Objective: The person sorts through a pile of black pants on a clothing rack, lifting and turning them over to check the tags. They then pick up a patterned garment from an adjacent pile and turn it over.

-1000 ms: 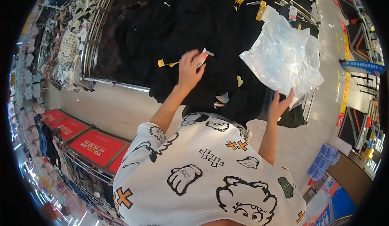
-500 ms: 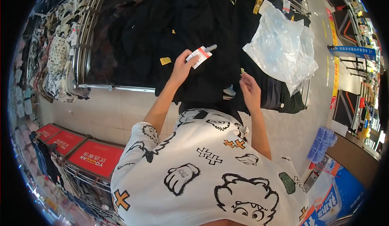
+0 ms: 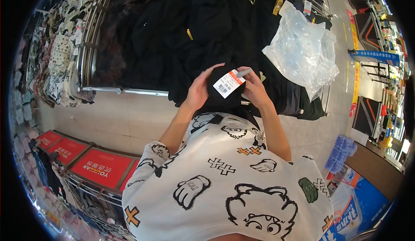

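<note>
A bunched black garment (image 3: 213, 97) is between my two hands, low in front of my body. My left hand (image 3: 199, 92) curves round its left side, fingers reaching over the top. My right hand (image 3: 257, 92) grips the other side, its fingers bent close to a small grey tag fastener (image 3: 243, 73). On the cloth between them lies a white price tag (image 3: 229, 84) with a red band and a barcode, face up. Behind the hands more black clothes (image 3: 173, 38) are spread over the rack, with a narrow yellow tag (image 3: 189, 34) among them.
A clear plastic bag (image 3: 302, 46) lies on the clothes at the right. A metal rail (image 3: 129, 91) runs along the rack's near edge. Patterned clothes (image 3: 62, 63) hang at the left, and red signs (image 3: 101, 167) top a rack at lower left. Blue packaging (image 3: 341, 154) stands at lower right.
My left hand has let go of the price tag and moved down onto the garment. My right hand has come in leftward to the garment. The tag now lies on the cloth.
</note>
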### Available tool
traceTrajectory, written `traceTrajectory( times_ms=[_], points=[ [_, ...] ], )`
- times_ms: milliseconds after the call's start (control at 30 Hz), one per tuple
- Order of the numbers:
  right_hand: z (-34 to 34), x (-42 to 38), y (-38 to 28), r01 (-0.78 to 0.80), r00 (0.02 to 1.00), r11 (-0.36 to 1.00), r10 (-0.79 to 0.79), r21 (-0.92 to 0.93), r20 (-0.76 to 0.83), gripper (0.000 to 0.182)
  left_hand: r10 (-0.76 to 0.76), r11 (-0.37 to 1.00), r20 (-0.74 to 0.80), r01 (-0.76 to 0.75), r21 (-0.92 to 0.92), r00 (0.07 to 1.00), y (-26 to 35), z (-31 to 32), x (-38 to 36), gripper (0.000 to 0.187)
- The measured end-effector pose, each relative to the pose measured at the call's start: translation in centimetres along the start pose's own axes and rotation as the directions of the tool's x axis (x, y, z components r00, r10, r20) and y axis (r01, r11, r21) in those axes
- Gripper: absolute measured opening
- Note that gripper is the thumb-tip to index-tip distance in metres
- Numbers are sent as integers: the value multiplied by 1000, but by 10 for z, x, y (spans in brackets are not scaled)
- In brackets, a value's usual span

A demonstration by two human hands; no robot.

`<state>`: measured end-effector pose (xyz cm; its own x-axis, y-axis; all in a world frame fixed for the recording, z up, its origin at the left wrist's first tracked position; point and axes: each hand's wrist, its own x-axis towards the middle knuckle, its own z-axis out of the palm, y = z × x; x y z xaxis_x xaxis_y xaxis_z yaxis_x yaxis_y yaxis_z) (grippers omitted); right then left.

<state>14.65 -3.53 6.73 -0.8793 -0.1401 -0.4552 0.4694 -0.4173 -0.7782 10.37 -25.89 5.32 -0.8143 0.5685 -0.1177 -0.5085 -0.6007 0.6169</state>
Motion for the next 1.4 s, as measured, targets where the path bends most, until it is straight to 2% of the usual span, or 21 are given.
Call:
traceTrajectory(
  times_ms=[67,100,167,233,333,367,467,533,600,633,700,800,833,967,1000,1033,1100,1200,1267,1300,1400],
  points=[
    [18,-5,-6,-10,999,1000,10,6,-39,44,31,991,2,-31,130,1000,8,11,3,59],
    [20,-4,-3,13,999,999,-14,-53,-30,47,-2,994,-20,4,113,1000,9,7,7,58],
    [22,-3,2,60,998,984,-62,-170,-9,52,14,963,-47,-1,270,999,5,6,11,52],
    [27,-4,0,52,998,972,-55,-230,-6,66,72,882,-101,-16,471,992,-5,-5,17,36],
    [30,-3,5,86,995,966,-96,-245,-32,84,130,764,-288,89,639,949,-3,-1,24,25],
    [31,-2,8,104,992,966,-118,-238,-47,90,200,753,-272,30,657,941,-4,0,25,25],
    [38,1,29,211,947,920,-276,-330,-166,104,268,841,-334,-50,539,904,-9,3,27,23],
    [43,-3,33,217,916,833,-354,-508,-188,111,181,950,-441,-40,309,879,-7,11,27,25],
    [30,3,46,257,936,736,-350,-626,-27,94,43,999,-517,-29,34,855,-3,19,24,27],
    [19,6,56,186,962,780,-269,-597,-53,85,38,999,-465,-40,6,884,-3,15,22,25],
    [7,7,63,33,991,848,-97,-530,-93,67,53,999,-440,-42,35,896,4,16,19,24],
    [16,1,45,345,921,834,-390,-431,-16,47,104,993,-481,-66,97,870,19,22,16,23],
    [30,-4,27,324,934,900,-353,-291,-54,40,137,987,-485,-80,138,863,23,18,18,21],
    [7,-3,17,187,981,982,-187,18,45,37,265,922,-426,-98,374,865,34,-8,28,18],
    [15,-5,12,128,989,991,-131,-45,-68,39,265,900,-402,-76,430,877,38,-9,28,18],
    [27,-5,7,61,980,993,-79,-101,-183,41,220,929,-438,-50,367,872,37,-9,28,18],
    [34,4,16,12,967,970,-73,-243,-244,51,124,972,-500,-3,236,857,33,-8,26,19],
    [24,27,50,72,985,857,-141,-510,-97,73,-24,998,-479,49,40,877,32,-7,19,20],
    [27,31,58,82,990,736,-140,-672,-34,90,-26,999,-444,3,-52,896,25,-15,14,23],
    [33,39,63,286,939,636,-335,-717,77,91,-36,991,-437,-25,-133,899,23,-19,11,24],
    [38,34,50,-80,996,498,73,-863,-50,79,-63,971,-500,-62,-229,864,20,-32,9,30]
  ],
)
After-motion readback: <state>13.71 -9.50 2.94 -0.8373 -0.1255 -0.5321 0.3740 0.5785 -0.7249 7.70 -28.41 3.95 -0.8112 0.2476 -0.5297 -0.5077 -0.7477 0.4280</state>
